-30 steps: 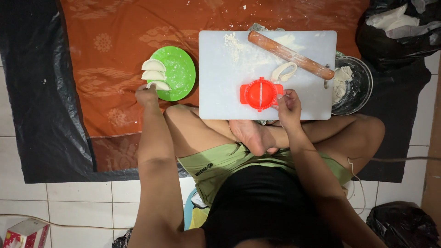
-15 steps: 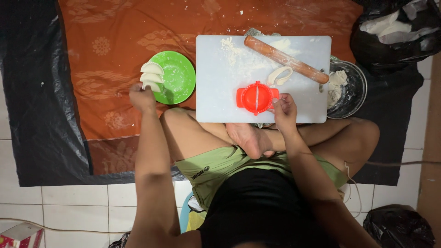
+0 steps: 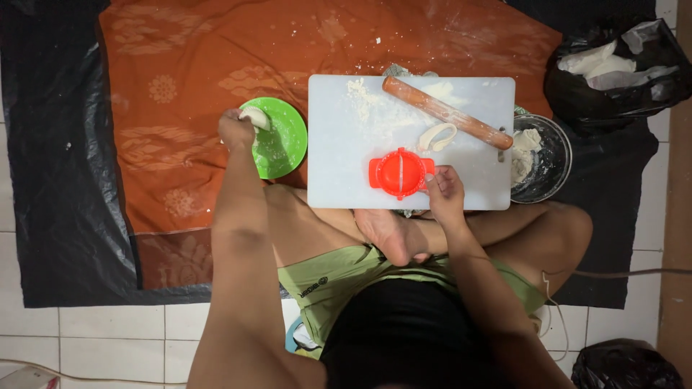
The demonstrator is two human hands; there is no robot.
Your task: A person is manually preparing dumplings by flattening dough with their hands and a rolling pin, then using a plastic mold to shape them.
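The left hand [image 3: 236,130] grips a white dumpling [image 3: 255,117] at the edge of the green plate [image 3: 285,140]; the hand hides part of it. The right hand [image 3: 443,191] pinches the side of the red round press [image 3: 400,173] on the white board [image 3: 346,173]. Its fingertips are hard to see.

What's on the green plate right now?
One white folded dumpling, held by the left hand at the green plate's rim, plus flour dusting. Anything under the hand is hidden.
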